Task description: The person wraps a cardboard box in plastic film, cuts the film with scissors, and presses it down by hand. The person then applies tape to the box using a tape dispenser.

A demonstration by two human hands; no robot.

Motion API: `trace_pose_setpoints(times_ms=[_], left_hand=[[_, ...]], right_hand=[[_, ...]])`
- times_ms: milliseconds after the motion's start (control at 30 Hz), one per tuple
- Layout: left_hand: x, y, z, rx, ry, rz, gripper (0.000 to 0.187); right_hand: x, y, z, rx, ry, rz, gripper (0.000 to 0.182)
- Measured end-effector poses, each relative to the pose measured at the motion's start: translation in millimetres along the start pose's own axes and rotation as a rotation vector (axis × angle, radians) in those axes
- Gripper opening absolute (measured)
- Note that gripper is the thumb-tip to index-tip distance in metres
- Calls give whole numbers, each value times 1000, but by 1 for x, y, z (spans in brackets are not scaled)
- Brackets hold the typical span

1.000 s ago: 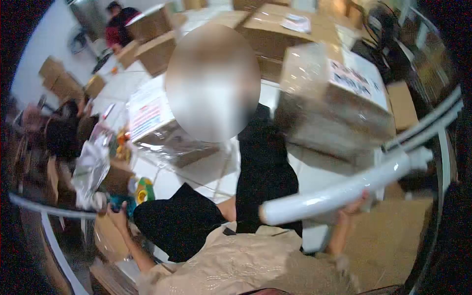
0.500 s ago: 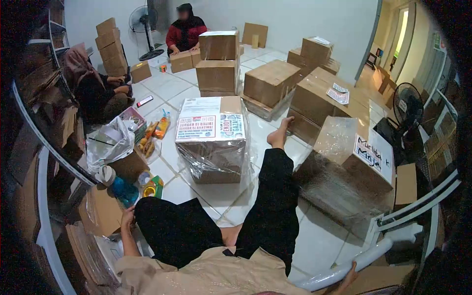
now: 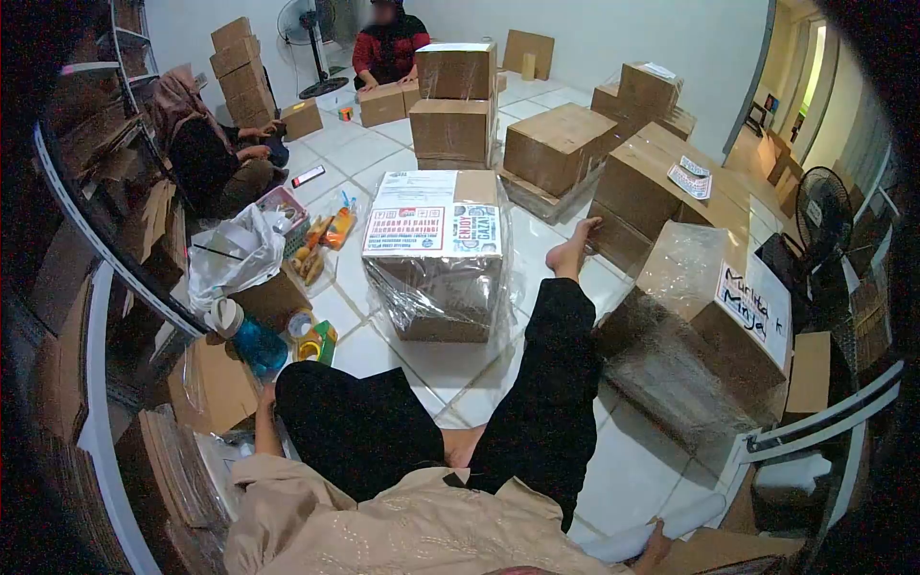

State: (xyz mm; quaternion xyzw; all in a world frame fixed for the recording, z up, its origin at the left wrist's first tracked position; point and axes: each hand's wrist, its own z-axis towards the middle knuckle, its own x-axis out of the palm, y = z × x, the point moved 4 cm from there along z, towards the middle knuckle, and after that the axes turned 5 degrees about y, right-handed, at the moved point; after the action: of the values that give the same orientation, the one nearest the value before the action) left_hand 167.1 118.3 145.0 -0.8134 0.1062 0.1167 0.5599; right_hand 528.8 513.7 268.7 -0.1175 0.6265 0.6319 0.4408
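My right hand [image 3: 655, 544], low at the right, is wrapped round a white roll of plastic wrap [image 3: 692, 516] lying beside my hip. My left hand [image 3: 267, 395] is down by my bent knee, close to an opened cardboard box [image 3: 222, 388]; the knee and shadow hide most of its fingers. In front of my legs stands a carton wrapped in clear film [image 3: 436, 292], with printed labels [image 3: 431, 216] on top. By the left knee are a blue bottle [image 3: 259, 347] with a pale lid and rolls of tape [image 3: 309, 347].
A wrapped carton with handwriting [image 3: 704, 307] stands beside my outstretched leg. More cartons [image 3: 561, 144] are stacked behind. A white plastic bag [image 3: 235, 254] and food packets [image 3: 331, 235] lie at the left. Two people [image 3: 388, 48] [image 3: 206, 139] sit farther back. Metal rails flank me.
The view has turned slightly, so the room sits farther right and higher. My right hand and the roll have drawn lower and nearer my body. The left hand stays by the knee.
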Motion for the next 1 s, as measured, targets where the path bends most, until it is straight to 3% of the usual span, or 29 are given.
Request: trace_pose_setpoints(times_ms=[100, 200, 267, 333, 400, 467, 500, 533, 567, 600, 633, 767, 833, 867, 900, 967, 1000], left_hand=[[-44, 13, 3, 11, -133, 84, 23], [-156, 32, 3, 3, -509, 263, 23], [-236, 41, -6, -85, -812, 475, 24], [-279, 35, -9, -226, -914, 649, 24], [-272, 3, -8, -75, -935, 513, 24], [-234, -58, -10, 338, -975, 101, 28], [-204, -88, -9, 453, -839, 52, 27], [-177, -94, 5, 365, -575, -199, 32], [-137, -137, 1, 311, -380, -264, 45], [-107, -138, 18, 311, -104, -485, 59], [-82, -163, 17, 295, 39, -570, 65], [-51, -202, 37, 266, 97, -753, 56], [-48, -211, 37, 262, 143, -745, 46], [-49, -212, 38, 251, 138, -615, 42], [-51, -210, 40, 239, 128, -484, 37], [-55, -195, 44, 216, 101, -558, 31], [-59, -187, 45, 211, 129, -674, 29]], right_hand=[[16, -13, 12, 176, 133, 92, 85], [1, -20, -17, 178, 164, 200, 69], [-72, -36, -128, 28, 222, 483, 55], [-150, -65, -250, 102, 470, 642, 44], [-168, -69, -314, 209, 720, 763, 39], [-121, -24, -322, 197, 989, 940, 60], [-98, 0, -323, 189, 1149, 1070, 70], [-82, 25, -322, 192, 1268, 1239, 80], [-70, 47, -319, 215, 1330, 1431, 90], [-65, 65, -317, 283, 1300, 1694, 92], [-60, 75, -314, 321, 1275, 1822, 93], [-40, 80, -294, 557, 1018, 2124, 82], [-31, 66, -285, 857, 743, 2224, 62], [-33, 65, -281, 860, 678, 2183, 41], [-29, 53, -275, 857, 670, 2176, 41], [-25, 46, -267, 802, 862, 2352, 32], [-26, 38, -265, 927, 646, 2216, 26]])
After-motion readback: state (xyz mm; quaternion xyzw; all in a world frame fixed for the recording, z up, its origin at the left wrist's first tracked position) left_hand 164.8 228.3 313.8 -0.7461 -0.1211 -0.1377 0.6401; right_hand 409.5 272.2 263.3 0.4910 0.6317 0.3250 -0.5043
